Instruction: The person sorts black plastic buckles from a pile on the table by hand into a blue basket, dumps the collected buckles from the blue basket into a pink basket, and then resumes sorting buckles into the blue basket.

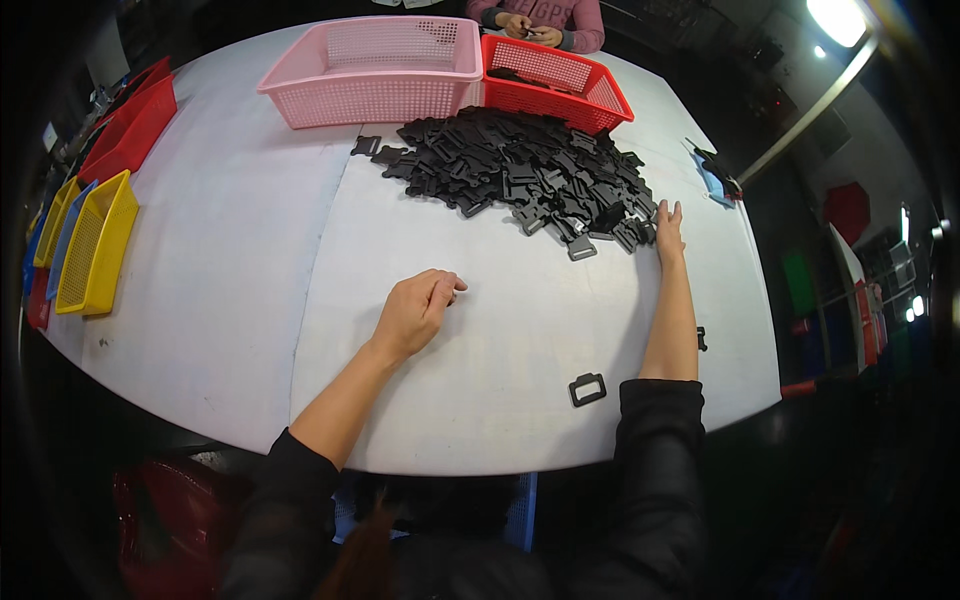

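Note:
A heap of black plastic buckle parts (520, 165) spreads over the far middle of the white table (400, 420). My right hand (670, 235) reaches to the heap's right edge, fingers stretched out and apart, beside the outermost pieces. Over the middle of the table, nearer me than the heap, my left hand (415, 308) is closed with thumb and fingers together. A dark bit shows under its fingertips, too small to name. One black rectangular buckle frame (587, 389) lies alone near the front edge, left of my right forearm. Another small black piece (701, 338) is partly hidden behind that forearm.
Behind the heap stand a pink basket (370, 100) and a red basket (560, 103) with dark pieces inside. Yellow (98, 245) and red bins (130, 130) line the left edge. A blue mask-like item (714, 180) lies far right. Across the table, another person's hands (530, 31) hold something small.

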Demonstrator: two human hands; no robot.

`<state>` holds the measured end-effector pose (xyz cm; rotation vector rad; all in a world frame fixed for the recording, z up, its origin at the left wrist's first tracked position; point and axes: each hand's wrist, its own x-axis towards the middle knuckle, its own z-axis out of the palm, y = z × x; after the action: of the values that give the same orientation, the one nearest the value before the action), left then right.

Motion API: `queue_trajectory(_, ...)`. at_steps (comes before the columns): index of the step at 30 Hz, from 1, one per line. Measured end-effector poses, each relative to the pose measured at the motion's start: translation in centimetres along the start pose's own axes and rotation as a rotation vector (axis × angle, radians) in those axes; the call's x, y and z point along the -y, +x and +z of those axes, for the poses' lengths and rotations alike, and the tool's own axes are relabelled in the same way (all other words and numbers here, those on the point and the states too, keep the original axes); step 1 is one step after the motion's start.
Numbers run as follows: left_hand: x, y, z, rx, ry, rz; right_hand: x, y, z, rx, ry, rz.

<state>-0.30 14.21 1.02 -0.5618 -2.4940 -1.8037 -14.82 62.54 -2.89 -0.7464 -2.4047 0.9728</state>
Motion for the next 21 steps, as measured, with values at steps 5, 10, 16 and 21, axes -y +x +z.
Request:
queue_trajectory(5, 0.4, -0.2, -0.7, -0.022, 0.064, 0.004, 6.2, -3.5, 4.1, 0.132, -0.040, -0.215)
queue_trajectory(10, -0.8, 0.2, 0.0, -0.018, 0.148, 0.049, 9.1, -9.5, 5.2, 0.070, -0.010, -0.376)
queue_trajectory(16, 0.9, 0.4, 1.1, -0.046, 0.465, 0.353, 12.7, -17.6, 6.5, 0.175, 0.062, -0.409)
queue_trajectory(21, 0.9, -0.4, 1.2, 0.010, 0.637, 0.406, 16.0, -24.6, 7.4, 0.145, 0.136, -0.449)
